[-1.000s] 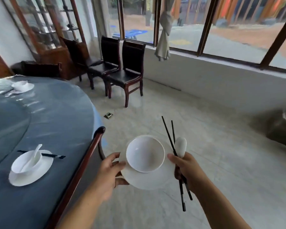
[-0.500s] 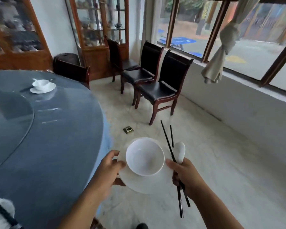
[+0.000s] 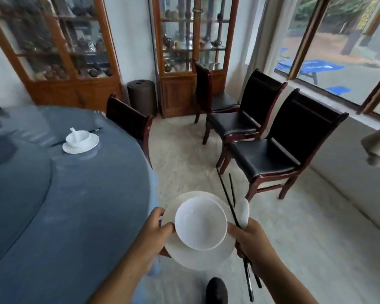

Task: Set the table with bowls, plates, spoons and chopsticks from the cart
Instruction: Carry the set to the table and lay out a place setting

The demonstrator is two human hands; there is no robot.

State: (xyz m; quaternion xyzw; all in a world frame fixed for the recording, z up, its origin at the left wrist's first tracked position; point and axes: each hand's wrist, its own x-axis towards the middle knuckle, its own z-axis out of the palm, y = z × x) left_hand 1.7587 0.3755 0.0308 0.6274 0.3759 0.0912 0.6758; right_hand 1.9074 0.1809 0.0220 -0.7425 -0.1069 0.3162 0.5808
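Head view: a white plate (image 3: 195,260) is gripped at its left rim by the left hand (image 3: 154,235), with the thumb laid over the rim and the fingers curled beneath. An empty white bowl (image 3: 200,222) is carried upright on the plate, and its left side is touched by the thumb tip. A pair of black chopsticks (image 3: 228,197) and a white ceramic spoon (image 3: 244,210) are clasped together in the closed right hand (image 3: 250,240), just beside the plate's right rim. The chopstick tips are pointed up and away, and the other ends are seen below the fist. All of this is held over the pale floor, just off the edge of the round blue-grey table (image 3: 86,216). Farther along the table a laid setting is seen: a second plate (image 3: 91,143) with a second bowl (image 3: 78,139) on it, a second spoon (image 3: 73,131) stood in that bowl, and a second pair of chopsticks (image 3: 59,142) placed by the plate. A dark chair (image 3: 127,119) is pushed up to the table near that setting. A row of three dark-seated chairs (image 3: 268,154) is stood by the window, and two glass-fronted wooden cabinets (image 3: 180,62) are set against the far wall. A dark shoe (image 3: 216,289) is seen at the bottom edge.
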